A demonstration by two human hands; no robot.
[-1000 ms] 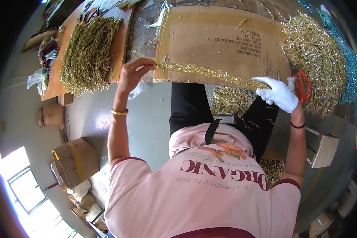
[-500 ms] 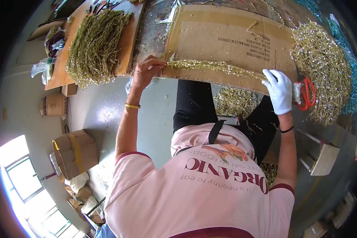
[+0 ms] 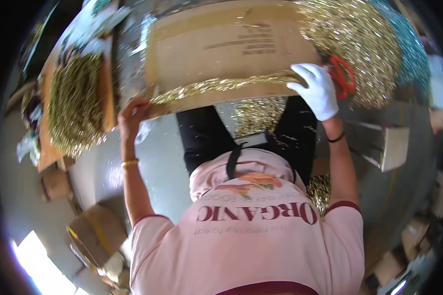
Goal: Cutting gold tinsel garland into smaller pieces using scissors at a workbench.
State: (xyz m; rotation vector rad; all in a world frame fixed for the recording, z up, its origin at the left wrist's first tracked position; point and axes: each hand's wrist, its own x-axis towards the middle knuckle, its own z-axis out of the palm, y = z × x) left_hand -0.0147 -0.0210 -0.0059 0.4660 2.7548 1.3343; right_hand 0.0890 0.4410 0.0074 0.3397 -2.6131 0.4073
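- Nearest: pink shirt (image 3: 253, 241) with dark red sleeve trim filling the lower middle, black strap across the chest, black trousers (image 3: 202, 137) above it.
- Loose gold tinsel scraps (image 3: 321, 191) beside the right hip, more between the legs under the table edge.
- Grey floor (image 3: 162, 162) on the left, brown cardboard boxes (image 3: 96, 238) lower left and others along the right rim.
- Left forearm with a gold bangle (image 3: 129, 162) reaching up to the table edge.
- Left hand (image 3: 132, 114), bare, closed around the left end of the gold tinsel strand (image 3: 221, 84); fingers curled, pinching it at the cardboard's lower left corner.
- Strand stretched nearly level along the near edge of the flat cardboard sheet (image 3: 226, 46), from one hand to the other.
- Right hand (image 3: 317, 88), in a white glove, black band on the wrist, closed over the right end of the strand, knuckles up.
- Red-handled scissors (image 3: 343, 76) just behind the gloved hand, touching it; whether gripped by the fingers cannot be told.
- Big heap of gold tinsel (image 3: 359, 44) on the right of the table, blue-green tinsel (image 3: 413, 51) beyond it.
- Bundle of cut gold strands (image 3: 74, 105) on a brown board at far left, well apart from the hands.
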